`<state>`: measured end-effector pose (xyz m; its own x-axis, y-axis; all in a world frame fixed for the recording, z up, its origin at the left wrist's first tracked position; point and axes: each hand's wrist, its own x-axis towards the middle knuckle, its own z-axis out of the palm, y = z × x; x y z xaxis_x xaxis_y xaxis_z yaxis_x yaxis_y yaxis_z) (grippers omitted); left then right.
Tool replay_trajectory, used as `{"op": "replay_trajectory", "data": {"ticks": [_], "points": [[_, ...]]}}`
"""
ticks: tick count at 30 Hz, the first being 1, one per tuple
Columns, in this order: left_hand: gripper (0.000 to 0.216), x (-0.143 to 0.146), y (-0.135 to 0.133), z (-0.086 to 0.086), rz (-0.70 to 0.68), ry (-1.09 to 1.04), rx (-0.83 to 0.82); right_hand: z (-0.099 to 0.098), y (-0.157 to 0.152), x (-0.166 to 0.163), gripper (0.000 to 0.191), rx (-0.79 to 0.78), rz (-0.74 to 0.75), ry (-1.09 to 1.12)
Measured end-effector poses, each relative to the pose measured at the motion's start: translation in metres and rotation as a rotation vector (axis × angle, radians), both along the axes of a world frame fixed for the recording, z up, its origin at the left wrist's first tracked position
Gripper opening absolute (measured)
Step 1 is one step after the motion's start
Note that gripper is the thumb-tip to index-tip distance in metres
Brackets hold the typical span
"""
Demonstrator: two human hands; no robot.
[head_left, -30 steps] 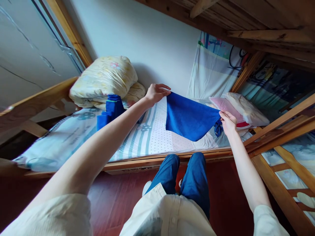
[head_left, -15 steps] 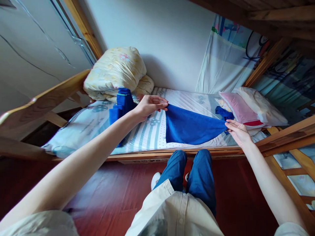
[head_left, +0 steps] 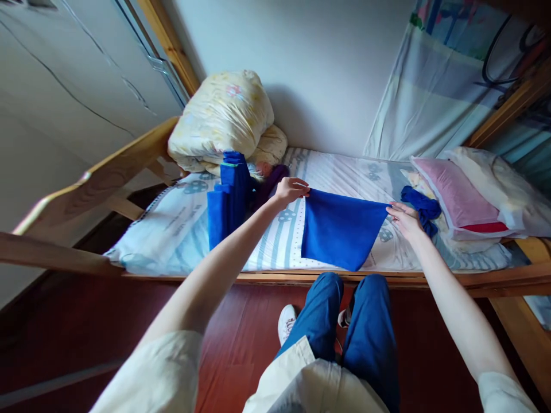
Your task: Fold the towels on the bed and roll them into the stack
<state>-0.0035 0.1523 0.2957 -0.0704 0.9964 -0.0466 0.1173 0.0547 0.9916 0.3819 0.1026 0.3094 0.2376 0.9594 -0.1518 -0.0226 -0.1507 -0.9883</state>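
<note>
A blue cloth (head_left: 342, 229) hangs stretched between my two hands over the front part of the bed. My left hand (head_left: 293, 190) pinches its upper left corner. At the upper right corner, my right hand (head_left: 403, 218) grips the edge between thumb and fingers. The cloth's lower edge hangs loose near my knees. Left of my left hand stand folded blue cloths (head_left: 232, 198) in a stack on the bed. A crumpled blue cloth (head_left: 422, 206) lies just beyond my right hand, by the pillow.
The bed (head_left: 172, 229) has a patterned sheet and wooden rails. A rolled yellow quilt (head_left: 221, 117) sits at its left end; a dark purple item (head_left: 272, 182) lies beside it. A pink pillow (head_left: 456, 192) is at the right. A pale curtain (head_left: 413, 109) hangs behind.
My right hand has come closer to my left, and the cloth has gone from a drooping triangle to a squarer shape. The view has shifted, so the bed appears farther right.
</note>
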Motion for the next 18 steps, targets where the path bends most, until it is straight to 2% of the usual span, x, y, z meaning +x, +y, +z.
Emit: {"op": "replay_trajectory", "data": {"ticks": [3, 5, 7, 9, 12, 15, 18], "points": [[0.044, 0.002, 0.027, -0.006, 0.074, 0.02, 0.104, -0.016, 0.031, -0.01, 0.05, 0.117, -0.043, -0.078], [0.043, -0.001, 0.035, -0.011, 0.085, 0.027, 0.21, -0.028, 0.042, -0.013, 0.052, 0.206, -0.045, -0.117], [0.044, -0.006, 0.035, -0.021, 0.104, 0.062, 0.308, -0.041, 0.044, -0.013, 0.054, 0.267, -0.027, -0.165], [0.045, -0.013, 0.025, -0.039, 0.137, 0.138, 0.36, -0.059, 0.038, -0.009, 0.054, 0.284, 0.008, -0.233], [0.044, -0.019, -0.004, -0.081, 0.163, 0.275, 0.329, -0.096, 0.022, -0.003, 0.048, 0.258, 0.105, -0.365], [0.036, -0.019, -0.042, -0.136, 0.123, 0.398, 0.197, -0.144, 0.002, 0.002, 0.036, 0.182, 0.222, -0.474], [0.033, -0.013, -0.08, -0.19, 0.032, 0.467, -0.005, -0.193, -0.017, 0.004, 0.024, -0.067, 0.372, -0.53]]}}
